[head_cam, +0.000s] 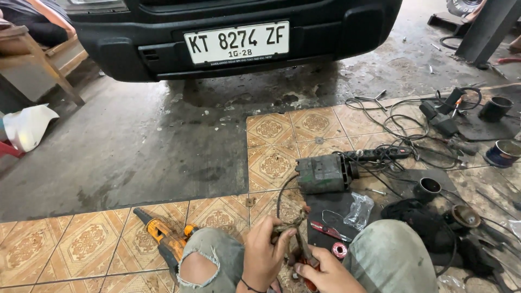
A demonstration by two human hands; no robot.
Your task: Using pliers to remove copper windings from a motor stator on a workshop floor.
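My left hand (264, 250) pinches a bundle of frayed, dirty wires (290, 223) between my knees. A black cable runs from the bundle up to a grimy green electric motor (324, 173) on the tiled floor. My right hand (325, 274) grips red-handled pliers (305, 254) whose jaws point up at the wire ends. Both hands are low in the frame, partly cut off by the bottom edge.
An orange power drill (163, 237) lies left of my knee. Red snips (331, 231), a solder roll (340, 250) and a plastic bag (359, 210) rest on a black mat. A power strip (380, 154), tangled cables and tins lie right. A car bumper (233, 38) looms ahead.
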